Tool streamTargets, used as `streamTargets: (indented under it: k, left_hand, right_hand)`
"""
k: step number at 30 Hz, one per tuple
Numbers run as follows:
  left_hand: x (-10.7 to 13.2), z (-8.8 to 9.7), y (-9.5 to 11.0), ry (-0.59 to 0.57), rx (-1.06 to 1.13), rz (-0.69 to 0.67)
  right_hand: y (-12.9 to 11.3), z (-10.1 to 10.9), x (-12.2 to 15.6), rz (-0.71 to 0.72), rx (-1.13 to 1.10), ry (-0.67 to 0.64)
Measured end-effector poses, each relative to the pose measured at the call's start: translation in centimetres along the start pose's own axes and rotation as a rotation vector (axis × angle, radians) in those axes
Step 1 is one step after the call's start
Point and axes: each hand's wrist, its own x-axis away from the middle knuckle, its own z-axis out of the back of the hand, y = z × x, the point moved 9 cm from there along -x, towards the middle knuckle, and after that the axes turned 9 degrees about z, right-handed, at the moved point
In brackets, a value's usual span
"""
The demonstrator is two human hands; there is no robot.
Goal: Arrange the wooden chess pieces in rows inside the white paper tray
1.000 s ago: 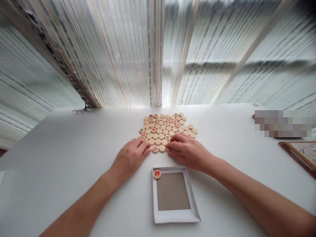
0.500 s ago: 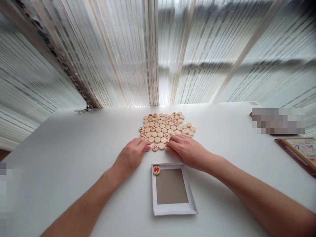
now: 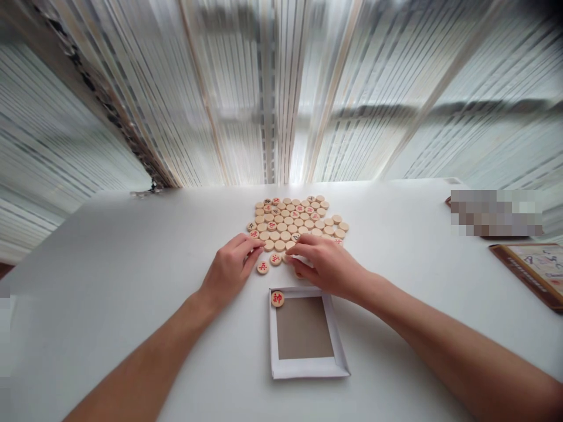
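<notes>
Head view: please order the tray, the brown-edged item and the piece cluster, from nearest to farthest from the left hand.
1. Piece cluster, by the left hand.
2. Tray, below and right.
3. Brown-edged item, far right.

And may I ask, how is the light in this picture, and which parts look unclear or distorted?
Head view: light comes through the striped curtain, behind the white table; head view: the curtain's upper part looks smeared and stretched, the top right corner dark; head view: the red general xiangqi piece in the white tray is readable, the farthest marked pieces hard to read.
</notes>
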Motion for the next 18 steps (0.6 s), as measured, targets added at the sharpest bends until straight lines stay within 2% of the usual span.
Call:
streamTargets:
  k: [11,18]
  left_hand:
    - [-0.5,-1.2,0.6,-0.007,-0.021,0.051]
    - [-0.7,-1.3,0.3,0.008,-0.036,0.074]
  right_hand:
    - [-0.6,-0.1,-0.5,-0.073,0.0,-0.037]
    - [-1.3,-0.1,-0.5,-0.036,-0.002,-0.063]
